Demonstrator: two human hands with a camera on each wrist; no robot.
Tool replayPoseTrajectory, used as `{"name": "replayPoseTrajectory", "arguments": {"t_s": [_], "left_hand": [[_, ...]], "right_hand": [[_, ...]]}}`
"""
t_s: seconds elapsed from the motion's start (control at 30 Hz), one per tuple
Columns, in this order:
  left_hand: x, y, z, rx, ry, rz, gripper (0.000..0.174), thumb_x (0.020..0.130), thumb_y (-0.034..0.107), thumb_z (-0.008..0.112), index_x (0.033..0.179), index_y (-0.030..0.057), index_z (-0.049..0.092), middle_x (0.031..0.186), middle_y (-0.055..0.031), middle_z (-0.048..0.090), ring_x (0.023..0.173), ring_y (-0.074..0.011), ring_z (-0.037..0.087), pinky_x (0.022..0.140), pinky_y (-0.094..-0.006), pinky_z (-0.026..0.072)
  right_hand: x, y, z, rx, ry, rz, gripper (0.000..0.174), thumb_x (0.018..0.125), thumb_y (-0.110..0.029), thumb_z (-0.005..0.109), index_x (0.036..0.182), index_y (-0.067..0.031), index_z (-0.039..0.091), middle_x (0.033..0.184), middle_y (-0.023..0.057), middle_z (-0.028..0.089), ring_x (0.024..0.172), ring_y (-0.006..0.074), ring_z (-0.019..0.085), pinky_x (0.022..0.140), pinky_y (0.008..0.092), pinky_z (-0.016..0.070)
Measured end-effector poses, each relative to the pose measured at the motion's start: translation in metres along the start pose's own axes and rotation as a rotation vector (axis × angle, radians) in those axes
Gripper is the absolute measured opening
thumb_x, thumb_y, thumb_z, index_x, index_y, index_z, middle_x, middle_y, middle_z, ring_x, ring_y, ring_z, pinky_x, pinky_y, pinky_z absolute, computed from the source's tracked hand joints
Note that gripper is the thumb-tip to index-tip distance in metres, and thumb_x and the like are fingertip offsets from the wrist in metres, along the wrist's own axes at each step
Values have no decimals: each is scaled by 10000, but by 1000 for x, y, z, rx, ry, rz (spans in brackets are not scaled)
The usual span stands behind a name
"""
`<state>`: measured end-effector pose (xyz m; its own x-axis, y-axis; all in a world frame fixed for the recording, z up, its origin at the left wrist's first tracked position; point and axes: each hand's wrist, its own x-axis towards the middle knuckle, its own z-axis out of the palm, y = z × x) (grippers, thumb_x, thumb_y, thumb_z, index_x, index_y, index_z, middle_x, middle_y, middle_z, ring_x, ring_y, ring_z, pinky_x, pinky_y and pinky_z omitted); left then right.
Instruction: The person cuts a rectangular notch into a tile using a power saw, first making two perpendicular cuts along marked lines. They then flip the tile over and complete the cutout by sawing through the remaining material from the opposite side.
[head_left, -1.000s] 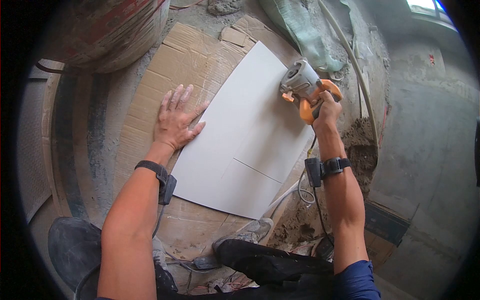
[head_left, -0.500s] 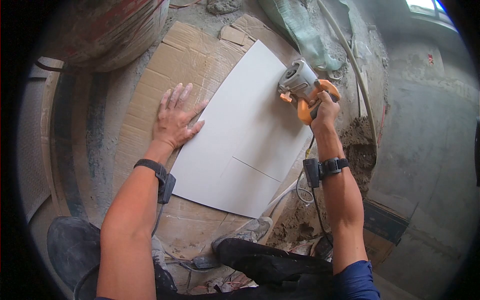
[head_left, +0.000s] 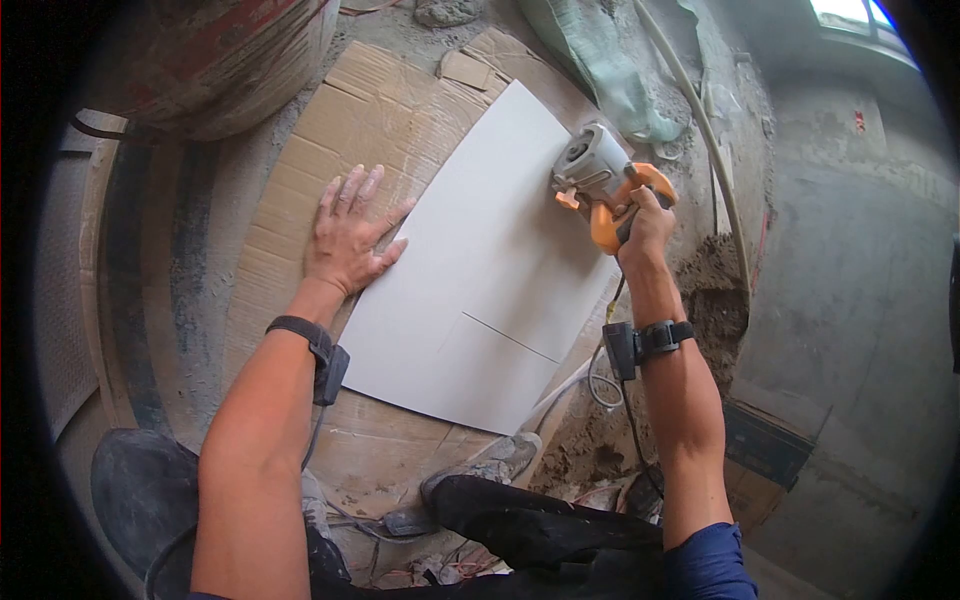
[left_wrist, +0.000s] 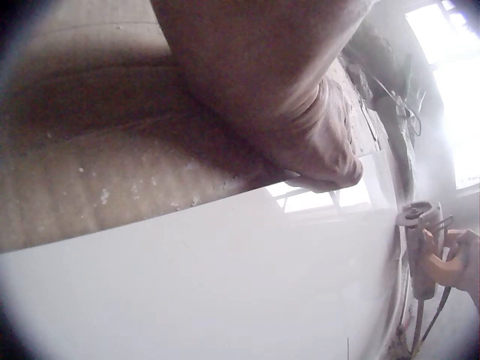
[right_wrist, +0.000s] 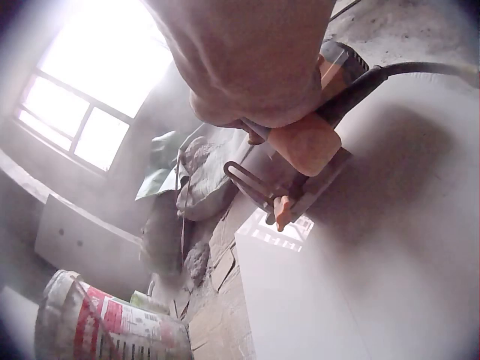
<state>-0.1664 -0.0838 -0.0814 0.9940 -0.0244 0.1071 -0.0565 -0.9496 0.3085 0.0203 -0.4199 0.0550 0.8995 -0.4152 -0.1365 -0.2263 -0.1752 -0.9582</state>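
A large white tile (head_left: 470, 240) lies on flattened cardboard. My right hand (head_left: 648, 228) grips the orange handle of a handheld tile saw (head_left: 592, 165), which stands at the tile's far right edge. In the right wrist view, the saw's base plate (right_wrist: 319, 184) and orange knob (right_wrist: 282, 213) show over the glossy tile; its blade is hidden. My left hand (head_left: 348, 232) rests with fingers spread on the cardboard, thumb and index finger reaching the tile's left edge. A thin dark line (head_left: 510, 336) runs across the tile's lower right part.
Cardboard (head_left: 290, 230) extends left of the tile. A dusty bucket (head_left: 215, 70) stands at upper left, a green sack (head_left: 610, 70) beyond the saw. A pale hose (head_left: 700, 115) runs along the right, near damp sand (head_left: 715, 300). Cables lie by the shoes (head_left: 490, 462). Dust hazes the air.
The saw has moved slightly toward my body along the tile's right side, with my right hand on its handle. My left hand keeps its place.
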Motion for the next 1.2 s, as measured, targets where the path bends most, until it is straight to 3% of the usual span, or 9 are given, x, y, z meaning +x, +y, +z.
{"name": "replayPoseTrajectory", "arguments": {"t_s": [0.03,0.13,0.27,0.33,0.97,1.07,1.13,1.2], "left_hand": [[0,0,0,-45,21,5,532,902,519,562,1423,412,546,1610,-100,311,1502,-302,224,1243,-502,142],[0,0,0,-46,11,1,535,897,512,575,1421,411,549,1608,-100,314,1501,-302,227,1244,-499,145],[0,0,0,-44,27,9,533,896,509,578,1419,405,554,1606,-102,318,1498,-306,234,1240,-499,151],[-4,1,0,7,2,12,528,920,556,542,1439,473,488,1611,-63,312,1505,-267,225,1252,-474,129],[1,4,-4,49,-46,-26,533,935,583,511,1457,494,451,1617,-35,303,1514,-247,210,1263,-463,118],[1,3,-2,45,-45,-28,532,931,577,519,1453,488,462,1616,-41,306,1513,-251,217,1260,-466,120],[0,2,0,-52,35,7,536,894,498,590,1419,397,557,1604,-100,323,1502,-296,227,1247,-491,137],[0,2,-1,-57,32,7,537,894,495,592,1421,398,555,1603,-102,324,1501,-298,230,1247,-493,138]], "right_hand": [[0,0,-1,13,-5,22,268,842,-36,619,1100,28,585,868,88,627,645,176,625,632,368,556],[0,-1,-4,-35,-44,50,282,842,-32,620,1116,29,587,906,89,630,697,179,638,633,366,554],[-1,2,-6,-19,-40,40,283,841,-23,618,1118,26,592,902,83,630,692,178,637,614,357,545],[-4,6,-9,32,-25,21,274,838,-16,618,1109,20,596,859,76,627,636,177,622,585,352,534],[-15,2,-6,32,-22,14,218,840,-42,610,1045,29,586,849,79,634,646,167,631,610,355,541],[-17,2,-8,5,-50,48,237,842,-42,608,1063,38,586,862,83,636,665,182,643,615,370,553],[-16,4,-8,34,-52,27,246,841,-39,607,1073,42,587,861,86,636,651,191,643,610,377,555],[-15,6,-10,30,-56,20,245,841,-39,608,1070,45,587,855,86,634,644,187,639,607,374,553]]}}
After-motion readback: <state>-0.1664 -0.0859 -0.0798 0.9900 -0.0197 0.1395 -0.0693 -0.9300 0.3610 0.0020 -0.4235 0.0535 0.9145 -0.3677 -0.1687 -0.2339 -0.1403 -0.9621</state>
